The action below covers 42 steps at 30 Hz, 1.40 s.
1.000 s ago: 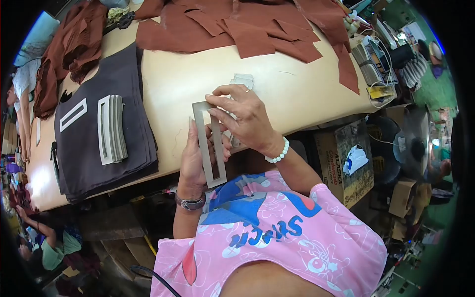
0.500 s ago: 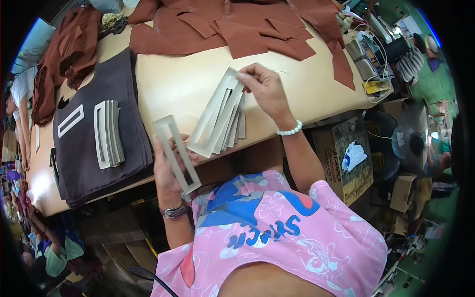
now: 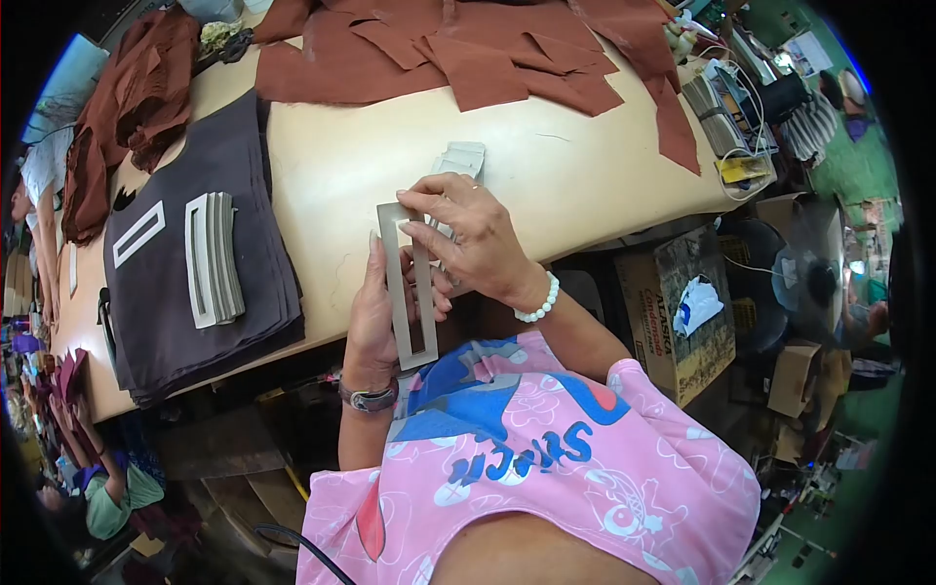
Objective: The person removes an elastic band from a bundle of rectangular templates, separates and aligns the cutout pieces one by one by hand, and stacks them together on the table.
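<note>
In the head view, the near edge of the pale table (image 3: 561,171) slants from 8 o'clock up to 2 o'clock, and the person's shirt (image 3: 585,468) fills 6 o'clock, below it. The broadest visible stretch of tabletop runs from the middle toward 1 o'clock, under the brown fabric pieces (image 3: 478,68) at 12. Toward 9 and 10, room is bounded by the dark fabric stack (image 3: 161,307), which carries a pile of frames (image 3: 216,263) and a loose frame (image 3: 136,226). A cardboard box (image 3: 658,327) stands beyond the table edge, toward 4. The held frame (image 3: 398,292), a slim pale rectangle with a long slot, is just to the 9 o'clock side of the middle, in the air across the table's near edge. Its long axis runs from slightly before 12 to slightly before 6, its lower end pointing toward the shirt. The left hand (image 3: 370,317) holds it, thumb along the 9 o'clock side and fingers behind. The right hand (image 3: 468,224) has thumb and index finger set narrowly on its upper end; how firmly they press, I cannot tell. Just past that hand, toward 12, lie more pale pieces (image 3: 460,158), partly hidden.
</note>
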Each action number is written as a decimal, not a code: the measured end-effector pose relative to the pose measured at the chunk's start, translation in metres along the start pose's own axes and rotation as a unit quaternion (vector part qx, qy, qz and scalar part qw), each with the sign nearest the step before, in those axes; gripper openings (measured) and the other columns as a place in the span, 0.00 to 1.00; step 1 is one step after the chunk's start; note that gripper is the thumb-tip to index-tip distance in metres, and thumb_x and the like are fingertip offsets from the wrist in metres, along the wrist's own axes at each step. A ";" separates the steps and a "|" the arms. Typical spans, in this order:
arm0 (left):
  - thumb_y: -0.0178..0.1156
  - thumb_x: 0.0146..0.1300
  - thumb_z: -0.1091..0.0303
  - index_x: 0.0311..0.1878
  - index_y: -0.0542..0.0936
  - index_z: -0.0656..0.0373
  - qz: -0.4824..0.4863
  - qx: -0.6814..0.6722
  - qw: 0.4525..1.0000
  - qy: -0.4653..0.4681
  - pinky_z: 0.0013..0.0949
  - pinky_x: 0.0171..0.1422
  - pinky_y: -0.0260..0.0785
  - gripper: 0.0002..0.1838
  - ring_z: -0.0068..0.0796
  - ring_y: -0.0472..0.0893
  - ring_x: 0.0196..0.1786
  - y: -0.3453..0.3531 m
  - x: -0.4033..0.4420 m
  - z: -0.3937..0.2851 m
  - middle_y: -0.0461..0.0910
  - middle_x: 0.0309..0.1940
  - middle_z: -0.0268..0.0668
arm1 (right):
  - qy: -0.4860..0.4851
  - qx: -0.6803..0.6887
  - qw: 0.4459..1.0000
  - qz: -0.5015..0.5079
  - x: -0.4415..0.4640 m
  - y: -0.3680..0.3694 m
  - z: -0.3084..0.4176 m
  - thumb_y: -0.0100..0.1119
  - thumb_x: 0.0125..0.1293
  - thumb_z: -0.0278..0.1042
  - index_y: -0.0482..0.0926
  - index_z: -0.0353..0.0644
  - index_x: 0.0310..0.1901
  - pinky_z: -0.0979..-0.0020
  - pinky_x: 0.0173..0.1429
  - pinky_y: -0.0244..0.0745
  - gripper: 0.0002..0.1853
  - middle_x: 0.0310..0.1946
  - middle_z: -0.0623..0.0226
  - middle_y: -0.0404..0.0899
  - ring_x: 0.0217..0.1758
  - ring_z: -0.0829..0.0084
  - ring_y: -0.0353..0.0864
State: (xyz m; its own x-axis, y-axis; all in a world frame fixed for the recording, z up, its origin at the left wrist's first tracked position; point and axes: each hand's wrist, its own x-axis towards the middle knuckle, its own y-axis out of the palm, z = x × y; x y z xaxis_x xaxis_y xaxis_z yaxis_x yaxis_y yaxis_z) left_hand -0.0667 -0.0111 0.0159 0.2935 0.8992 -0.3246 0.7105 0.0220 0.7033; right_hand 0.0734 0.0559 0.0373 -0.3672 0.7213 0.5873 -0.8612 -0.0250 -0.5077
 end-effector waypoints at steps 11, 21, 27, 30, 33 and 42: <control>0.30 0.67 0.38 0.45 0.72 0.66 0.040 0.022 0.998 -0.033 0.25 0.30 0.73 0.36 0.27 0.78 0.26 0.002 -0.005 0.005 0.76 0.27 0.41 | 0.179 0.231 0.951 0.104 0.007 -0.020 -0.004 0.59 0.58 0.31 0.78 0.34 0.28 0.73 0.32 0.69 0.09 0.21 0.63 0.76 0.24 0.72 0.74; 0.31 0.66 0.38 0.46 0.72 0.67 0.012 0.050 0.997 -0.066 0.29 0.29 0.76 0.37 0.33 0.80 0.26 -0.014 -0.021 0.009 0.77 0.27 0.46 | 0.193 0.257 0.947 -0.013 0.012 -0.025 -0.017 0.53 0.65 0.31 0.78 0.33 0.31 0.80 0.33 0.66 0.10 0.22 0.73 0.74 0.27 0.84 0.70; 0.31 0.67 0.38 0.46 0.71 0.65 -0.076 -0.009 0.997 0.001 0.29 0.29 0.74 0.35 0.32 0.78 0.25 -0.045 -0.046 -0.007 0.76 0.28 0.45 | 0.243 0.220 0.941 -0.084 0.022 -0.022 -0.061 0.55 0.64 0.34 0.78 0.34 0.31 0.81 0.27 0.63 0.11 0.19 0.75 0.73 0.22 0.87 0.64; 0.31 0.67 0.38 0.47 0.71 0.65 -0.077 -0.011 0.997 0.022 0.29 0.29 0.74 0.35 0.30 0.78 0.25 -0.047 -0.047 -0.011 0.76 0.27 0.43 | 0.102 -0.173 0.978 -0.063 0.008 -0.003 -0.070 0.61 0.55 0.36 0.77 0.40 0.26 0.66 0.33 0.67 0.09 0.22 0.63 0.74 0.26 0.68 0.74; 0.31 0.67 0.38 0.47 0.71 0.66 -0.073 -0.008 0.997 0.003 0.28 0.30 0.74 0.36 0.29 0.78 0.26 -0.031 -0.032 -0.009 0.76 0.26 0.42 | 0.075 -0.247 0.958 -0.121 0.009 -0.004 -0.059 0.61 0.53 0.36 0.76 0.41 0.26 0.63 0.37 0.67 0.08 0.27 0.63 0.75 0.33 0.60 0.74; 0.32 0.67 0.39 0.46 0.70 0.66 0.022 0.011 0.999 -0.022 0.26 0.29 0.76 0.34 0.29 0.79 0.26 -0.004 -0.002 -0.004 0.76 0.26 0.42 | 0.116 0.138 0.983 0.045 0.005 -0.005 -0.002 0.61 0.56 0.29 0.79 0.33 0.31 0.74 0.36 0.69 0.07 0.26 0.64 0.77 0.29 0.76 0.75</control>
State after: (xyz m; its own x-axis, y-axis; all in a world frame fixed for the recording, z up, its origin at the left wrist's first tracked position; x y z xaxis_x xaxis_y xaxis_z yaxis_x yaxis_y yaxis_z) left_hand -0.0731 -0.0108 0.0163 0.3518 0.8790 -0.3220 0.7108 -0.0269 0.7029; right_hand 0.0762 0.0609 0.0416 -0.3845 0.8446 0.3727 -0.9031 -0.2604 -0.3416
